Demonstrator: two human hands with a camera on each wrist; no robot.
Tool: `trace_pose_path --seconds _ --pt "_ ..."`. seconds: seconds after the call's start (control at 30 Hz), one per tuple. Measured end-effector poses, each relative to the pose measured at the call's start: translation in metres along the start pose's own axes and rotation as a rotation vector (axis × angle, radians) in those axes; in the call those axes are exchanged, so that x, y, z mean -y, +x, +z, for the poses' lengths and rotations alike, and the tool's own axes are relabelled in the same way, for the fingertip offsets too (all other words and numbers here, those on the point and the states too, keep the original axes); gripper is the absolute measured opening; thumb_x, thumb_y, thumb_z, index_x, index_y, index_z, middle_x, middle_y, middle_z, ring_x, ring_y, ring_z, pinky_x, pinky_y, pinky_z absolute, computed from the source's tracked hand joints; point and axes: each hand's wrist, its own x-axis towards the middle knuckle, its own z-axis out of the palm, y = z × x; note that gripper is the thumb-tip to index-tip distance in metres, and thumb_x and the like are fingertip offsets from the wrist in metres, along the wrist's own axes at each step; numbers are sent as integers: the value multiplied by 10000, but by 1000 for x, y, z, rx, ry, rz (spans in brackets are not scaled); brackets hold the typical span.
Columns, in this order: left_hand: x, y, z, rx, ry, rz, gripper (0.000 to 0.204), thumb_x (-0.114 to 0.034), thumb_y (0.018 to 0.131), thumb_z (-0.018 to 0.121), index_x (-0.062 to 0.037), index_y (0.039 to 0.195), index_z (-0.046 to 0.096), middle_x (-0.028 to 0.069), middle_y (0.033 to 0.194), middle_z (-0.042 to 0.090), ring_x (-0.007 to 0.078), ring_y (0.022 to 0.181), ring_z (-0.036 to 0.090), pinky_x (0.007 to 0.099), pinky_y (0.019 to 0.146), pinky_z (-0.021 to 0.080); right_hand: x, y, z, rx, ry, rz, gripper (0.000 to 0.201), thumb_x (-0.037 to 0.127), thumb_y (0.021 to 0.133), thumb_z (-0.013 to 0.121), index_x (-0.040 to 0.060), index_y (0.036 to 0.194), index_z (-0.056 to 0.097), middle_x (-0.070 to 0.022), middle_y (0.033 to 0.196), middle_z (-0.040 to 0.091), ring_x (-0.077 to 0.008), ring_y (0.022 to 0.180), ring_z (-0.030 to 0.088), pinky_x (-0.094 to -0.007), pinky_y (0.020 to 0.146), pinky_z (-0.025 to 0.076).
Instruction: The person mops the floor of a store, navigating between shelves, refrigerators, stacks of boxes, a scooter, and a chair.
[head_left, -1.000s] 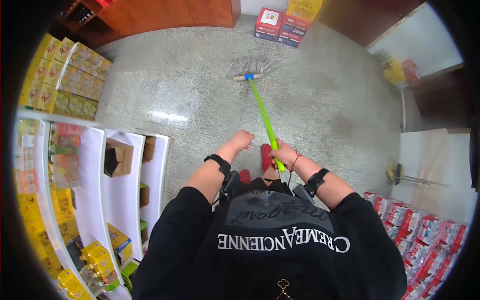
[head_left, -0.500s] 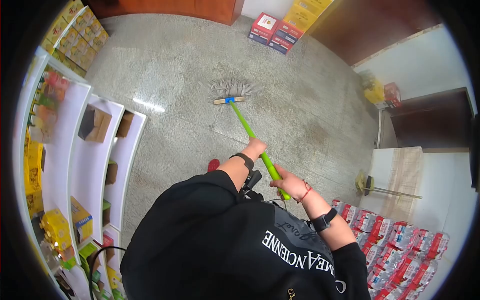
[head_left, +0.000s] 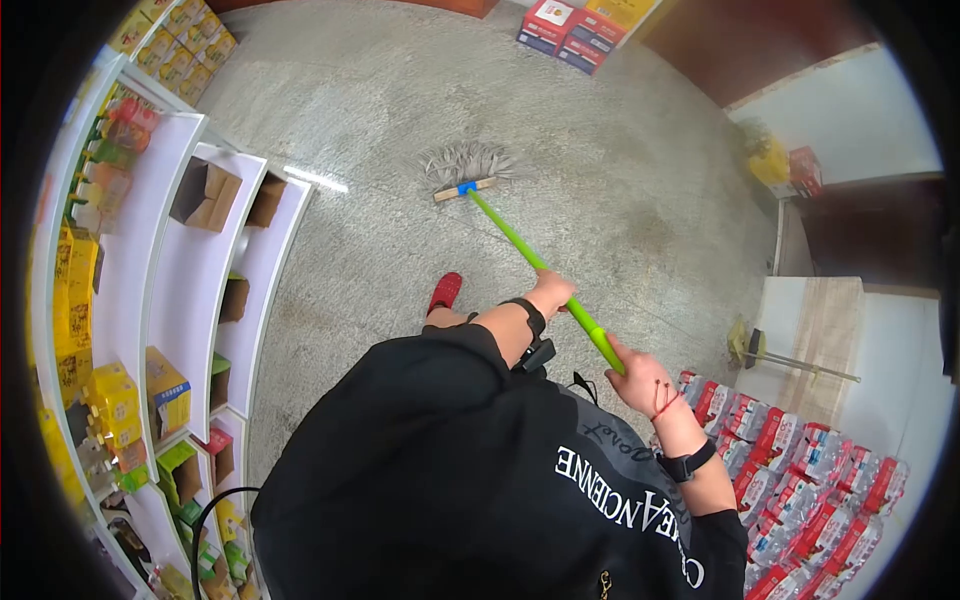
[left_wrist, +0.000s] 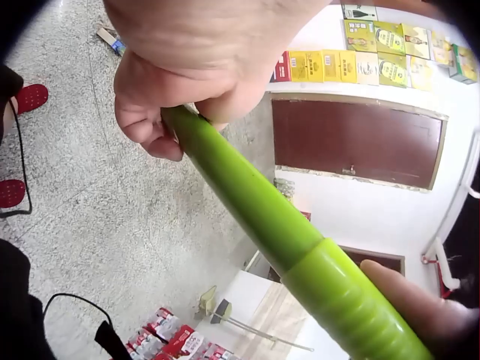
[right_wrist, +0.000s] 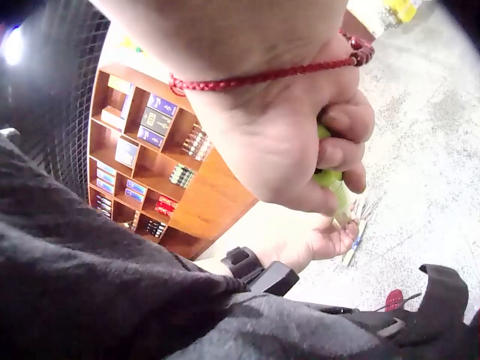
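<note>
A mop with a bright green handle (head_left: 508, 235) slants across the floor in the head view. Its grey string head (head_left: 468, 160) lies spread on the floor beyond a wooden bar with a blue socket (head_left: 466, 188). My left hand (head_left: 550, 291) grips the handle partway down, its fingers wrapped round the thinner green tube (left_wrist: 251, 195). Higher up, my right hand (head_left: 636, 382) holds the top end on the ribbed grip (left_wrist: 349, 300). From the right wrist view, the right hand's fingers (right_wrist: 341, 154) curl round the green end, with the left hand (right_wrist: 322, 244) beyond.
White shelves (head_left: 190, 280) with packaged goods line the left side. Red-and-white bottle packs (head_left: 800, 480) are stacked at the lower right. Red cartons (head_left: 575, 35) stand at the far wall. A red shoe (head_left: 446, 291) is on the speckled floor (head_left: 360, 230).
My left hand, off the mop one second ago, has come onto the handle below the right hand. The handle's top end has swung to the right, and the view has shifted.
</note>
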Motion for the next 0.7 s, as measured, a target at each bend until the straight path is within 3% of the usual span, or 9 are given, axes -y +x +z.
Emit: trace_pose_path --seconds 0.07,0.13,0.2,0.33,0.4,0.5,0.6,0.7 --pt "-11 -1 -15 -124 -49 42 854 -58 765 515 131 1257 -157 209 821 523 252 602 577 351 416 467 10 20 -6 12 3 -38 571 145 723 596 55 1250 397 -238 801 586 -384 767 576 -434 689 469" --pt "-11 23 -46 -83 -84 92 799 -64 763 524 154 1247 -73 205 792 529 255 592 574 354 426 472 27 48 -10 32 -17 -79 559 143 727 588 48 1244 396 -238 803 584 -385 765 575 -432 690 468" --pt "-28 29 -88 -146 -117 146 704 -78 764 539 166 1207 49 187 746 531 259 585 572 351 447 485 50 82 -10 46 -26 -94 556 148 732 578 46 1245 390 -238 810 585 -384 772 575 -433 694 466" --pt "-61 51 -179 -280 -165 111 582 -44 763 548 62 1205 184 222 963 477 303 730 572 394 490 500 97 155 -5 80 -46 -174 541 150 750 531 44 1256 373 -238 833 587 -376 793 576 -438 702 460" --pt "-63 72 -227 -243 -209 74 563 -16 761 538 -2 1214 205 219 1058 427 321 782 559 411 505 502 126 189 -11 125 -70 -176 532 141 752 513 45 1257 373 -238 840 587 -374 793 577 -438 702 459" --pt "-84 71 -276 -291 -221 85 504 -30 765 535 -13 1182 253 202 984 466 301 771 563 396 502 499 143 228 -12 130 -88 -233 541 139 751 514 59 1267 371 -229 818 582 -368 770 576 -430 685 461" --pt "-86 73 -299 -174 -154 -12 405 -61 775 528 -9 1125 333 194 923 497 283 777 566 401 495 489 144 244 -8 118 -59 -257 556 140 748 536 76 1275 371 -215 790 576 -362 751 577 -420 673 465" --pt "-72 82 -292 -235 -68 -76 290 -127 814 473 18 1050 385 194 870 526 286 730 577 411 472 473 138 237 -10 150 -55 -263 520 99 738 469 58 1250 388 -231 793 591 -379 776 572 -434 671 456"
